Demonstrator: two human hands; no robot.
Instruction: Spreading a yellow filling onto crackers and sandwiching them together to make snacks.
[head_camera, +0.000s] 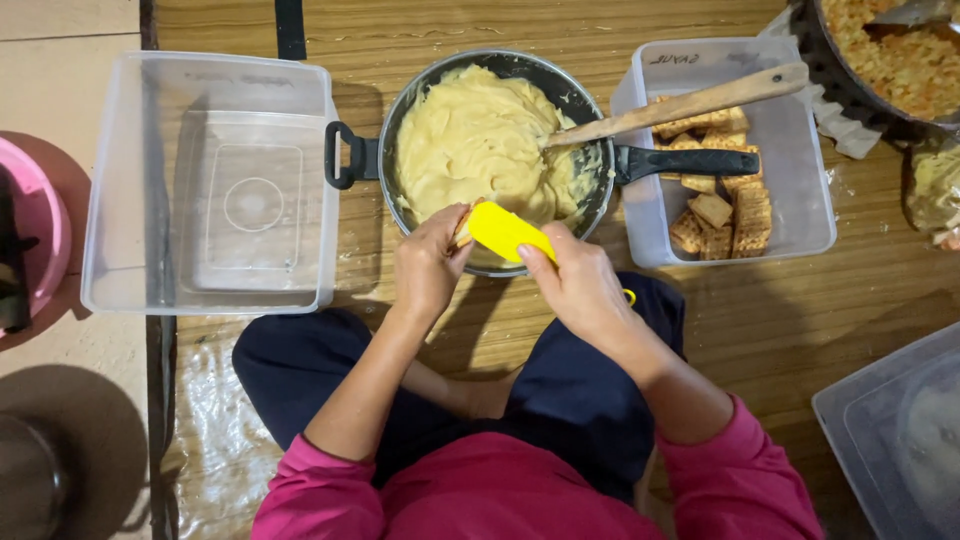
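Fingers (527, 255) of my right hand (580, 285) pinch a yellow spatula (505, 232), while my left hand (428, 262) closes on something small at its end.

Head view: I see both hands meeting just over the near rim of the black pan (590, 205), which is full of pale yellow dough (480, 140). What the left fingers grip I cannot tell. A wooden spoon (690, 102) rests in the dough, its handle crossing a clear tub of crackers (720, 205). An empty clear container (210, 180) sits left of the pan on the wooden floor (800, 320).
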